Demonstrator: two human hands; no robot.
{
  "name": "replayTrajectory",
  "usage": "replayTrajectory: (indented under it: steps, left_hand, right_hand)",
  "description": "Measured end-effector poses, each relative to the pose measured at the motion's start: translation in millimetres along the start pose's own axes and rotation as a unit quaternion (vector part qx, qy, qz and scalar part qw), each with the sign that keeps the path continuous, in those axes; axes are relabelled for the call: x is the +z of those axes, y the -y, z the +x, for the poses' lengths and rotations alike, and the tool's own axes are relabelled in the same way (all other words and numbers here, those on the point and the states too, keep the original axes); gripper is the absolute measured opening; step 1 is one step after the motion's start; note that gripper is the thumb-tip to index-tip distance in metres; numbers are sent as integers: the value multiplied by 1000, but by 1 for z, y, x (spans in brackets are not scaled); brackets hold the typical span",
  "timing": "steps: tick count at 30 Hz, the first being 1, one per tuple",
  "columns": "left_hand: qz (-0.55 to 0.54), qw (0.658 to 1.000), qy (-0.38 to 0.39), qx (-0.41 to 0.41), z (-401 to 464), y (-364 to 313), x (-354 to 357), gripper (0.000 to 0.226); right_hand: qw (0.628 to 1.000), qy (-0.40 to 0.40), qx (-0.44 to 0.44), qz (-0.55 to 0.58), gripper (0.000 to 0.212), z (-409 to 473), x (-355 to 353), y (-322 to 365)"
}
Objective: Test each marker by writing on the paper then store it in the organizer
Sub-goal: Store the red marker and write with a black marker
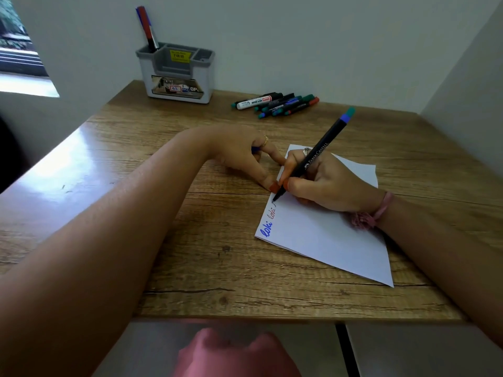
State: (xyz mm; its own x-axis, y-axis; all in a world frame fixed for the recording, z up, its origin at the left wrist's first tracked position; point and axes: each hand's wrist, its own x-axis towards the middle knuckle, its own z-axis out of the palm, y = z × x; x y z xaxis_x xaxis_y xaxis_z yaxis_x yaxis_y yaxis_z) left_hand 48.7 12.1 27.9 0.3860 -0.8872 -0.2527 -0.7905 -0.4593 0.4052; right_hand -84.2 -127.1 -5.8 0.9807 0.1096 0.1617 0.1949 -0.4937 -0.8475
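My right hand [326, 183] grips a black marker [318, 153] with a blue-green end, its tip touching the white paper [326, 240] near the sheet's left edge. Two written words, one blue and one reddish, run along that edge. My left hand [239, 153] rests on the table beside the paper, one fingertip pressing the sheet's edge, and it holds a small blue cap between the fingers. A pile of several markers [275, 104] lies at the back of the table. The grey and white organizer [177, 74] stands at the back left with two markers [147, 28] upright in it.
The wooden table [190, 240] sits in a corner, walls close behind and to the right. A window is at the far left. The table's front edge is near my body.
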Motion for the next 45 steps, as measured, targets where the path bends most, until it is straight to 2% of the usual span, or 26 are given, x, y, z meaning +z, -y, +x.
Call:
replayTrajectory:
  steps: [10,13,17,30,34,39,45]
  left_hand:
    - [-7,1000,6,-3,0,-2,0,56]
    - [-13,1000,11,-5,-1,-3,0,60]
    - [-4,1000,10,0,-1,-2,0,65]
    - [-1,1000,8,0,-2,-4,1,54]
    - [1,1000,5,3,-1,-4,0,59]
    - [-6,1000,-3,5,1,-1,0,47]
    - [0,1000,-5,4,1,-1,0,53]
  right_hand:
    - [1000,-7,-3,-12,2,0,-2,-2]
    - [1000,-6,-6,-29,9,0,-2,-2]
    - [1000,-15,1,-19,4,0,-1,-1]
    - [1000,-13,2,5,5,1,-2,-1]
    - [1000,-25,3,3,6,2,0,0]
    - [1000,-20,0,-7,4,1,-3,-2]
    - [1000,-26,5,6,2,1,-2,-1]
